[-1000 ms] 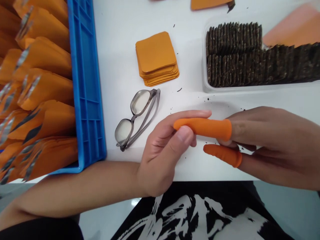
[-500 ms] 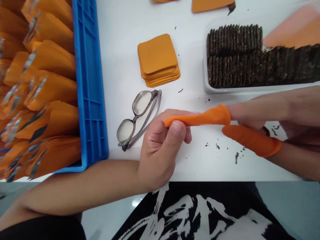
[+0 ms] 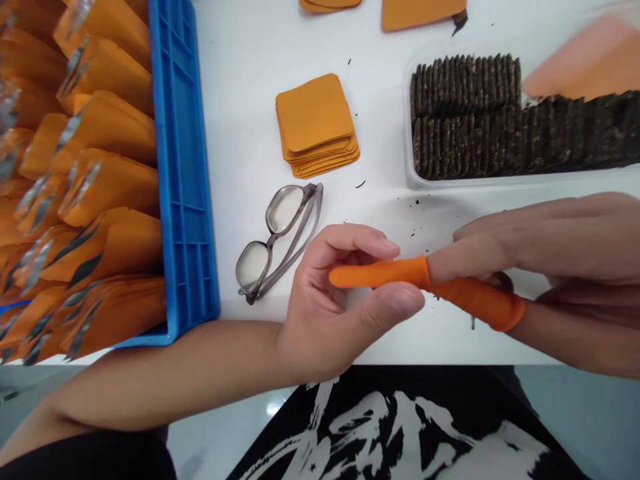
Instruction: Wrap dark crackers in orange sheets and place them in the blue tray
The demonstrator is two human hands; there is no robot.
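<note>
My left hand (image 3: 335, 300) is loosely curled, with its thumb and fingers apart around an orange finger cot (image 3: 380, 272). That cot covers the index finger of my right hand (image 3: 540, 247), which points left into the gap. A second orange finger cot (image 3: 483, 303) is on my right thumb, its tip hidden behind the index finger. Nothing is held in my right hand, though its other fingers are partly bent. Folded-arm eyeglasses (image 3: 275, 240) lie on the table just left of my left hand.
A stack of orange square pouches (image 3: 315, 117) sits beyond the eyeglasses. At right, a clear plastic tub (image 3: 415, 177) holds rows of dark thin pieces (image 3: 465, 143). A blue crate (image 3: 185, 167) at left is packed with orange pouches (image 3: 110, 187). Dark crumbs dot the white table.
My left hand has loosened its pinch on the index finger cot, and its thumb and fingers have spread. My right hand has moved left and slightly nearer my body; its thumb and index have closed together.
</note>
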